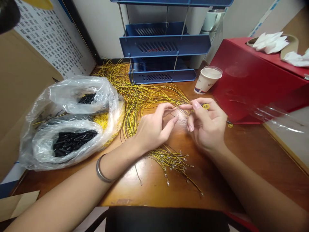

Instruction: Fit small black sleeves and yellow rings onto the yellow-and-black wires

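Glossy brown wood grain ran across a table [256, 148] set before a pale wall, where a blue slotted tray rack [166, 46] rose above a loose tangle of thin yellow and dark wires [134, 106]. A smooth red box [241, 87], topped with crumpled white tissues [270, 42], stood at right beside a tapered paper cup [207, 80]. At left, a wrinkled, see-through plastic bag [26, 148] held shiny black tubular pieces [72, 143] and a mass of small yellow rings [102, 121].

The wires spread from the rack to the hands, and a bunch of wire ends [169, 159] with small, glinting tips fanned over the wood between the forearms. The left hand [153, 129], a rounded metallic bangle [100, 169] at its wrist, arched palm down, its grip spread, thumb and index finger apart. The right hand [209, 124] was turned with its fingers curled and the thumb laid over the outstretched index finger, its grip closed around a small yellow piece [206, 106]. Fine strands passed by both sets of fingertips; whether any was pinched could not be told.
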Demonstrator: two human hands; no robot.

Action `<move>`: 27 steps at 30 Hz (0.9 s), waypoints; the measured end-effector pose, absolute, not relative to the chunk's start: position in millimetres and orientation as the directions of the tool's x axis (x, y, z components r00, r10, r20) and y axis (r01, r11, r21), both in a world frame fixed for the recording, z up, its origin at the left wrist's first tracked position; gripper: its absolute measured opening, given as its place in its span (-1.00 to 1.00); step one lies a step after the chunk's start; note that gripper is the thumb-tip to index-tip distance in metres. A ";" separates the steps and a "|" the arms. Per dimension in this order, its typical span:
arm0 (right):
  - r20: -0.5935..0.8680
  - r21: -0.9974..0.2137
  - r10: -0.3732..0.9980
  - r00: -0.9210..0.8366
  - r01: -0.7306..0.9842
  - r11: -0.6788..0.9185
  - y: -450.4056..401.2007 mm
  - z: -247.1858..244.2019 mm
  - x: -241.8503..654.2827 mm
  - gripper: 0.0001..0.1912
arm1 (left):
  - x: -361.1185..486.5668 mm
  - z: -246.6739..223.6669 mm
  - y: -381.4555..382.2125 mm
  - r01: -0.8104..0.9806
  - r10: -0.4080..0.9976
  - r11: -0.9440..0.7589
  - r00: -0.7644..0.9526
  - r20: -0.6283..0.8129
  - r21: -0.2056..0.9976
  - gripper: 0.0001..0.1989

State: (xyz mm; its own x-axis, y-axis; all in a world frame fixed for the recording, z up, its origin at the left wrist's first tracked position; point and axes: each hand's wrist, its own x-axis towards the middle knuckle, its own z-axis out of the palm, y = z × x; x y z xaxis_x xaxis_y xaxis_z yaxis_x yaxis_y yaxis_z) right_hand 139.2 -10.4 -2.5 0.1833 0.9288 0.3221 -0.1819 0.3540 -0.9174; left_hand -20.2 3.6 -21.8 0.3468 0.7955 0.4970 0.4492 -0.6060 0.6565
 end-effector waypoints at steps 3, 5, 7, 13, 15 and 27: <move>0.309 -0.922 0.921 0.238 -0.164 0.352 -8.9 -3.0 137.6 -0.89 | -20.3 -20.6 4.4 0.488 0.819 -0.572 0.294 0.493 0.660 -0.56; 0.317 -0.924 0.904 0.286 -0.124 0.363 -7.7 -3.6 136.3 -0.88 | -21.6 -17.3 4.7 0.539 0.829 -0.554 0.280 0.485 0.635 -0.52; 0.340 -0.918 0.883 0.322 -0.088 0.386 -7.3 -3.8 135.2 -0.86 | -25.0 -12.6 6.5 0.596 0.841 -0.525 0.252 0.479 0.608 -0.45; 0.382 -0.905 0.839 0.387 -0.026 0.424 -9.9 4.7 143.8 -0.87 | -51.9 11.6 30.7 0.603 0.829 -0.436 -0.019 0.558 0.668 -0.50; 0.370 -0.912 0.830 0.417 -0.010 0.411 -10.9 8.7 154.8 -0.86 | -63.1 24.1 41.7 0.506 0.813 -0.401 -0.187 0.551 0.764 -0.60; 0.437 -0.847 0.812 0.385 0.481 0.228 -24.8 5.0 221.6 -0.81 | -108.0 75.4 114.7 0.097 0.909 -0.123 -0.388 0.151 0.988 -0.76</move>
State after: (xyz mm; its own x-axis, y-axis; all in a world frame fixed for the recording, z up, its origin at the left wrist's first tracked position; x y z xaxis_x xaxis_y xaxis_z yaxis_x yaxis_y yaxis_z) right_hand 221.6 -24.8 5.0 0.3854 0.8124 0.4375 0.4809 0.2277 -0.8467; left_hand -108.0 114.7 75.4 -0.3875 0.9094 0.1511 0.0966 -0.1229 0.9877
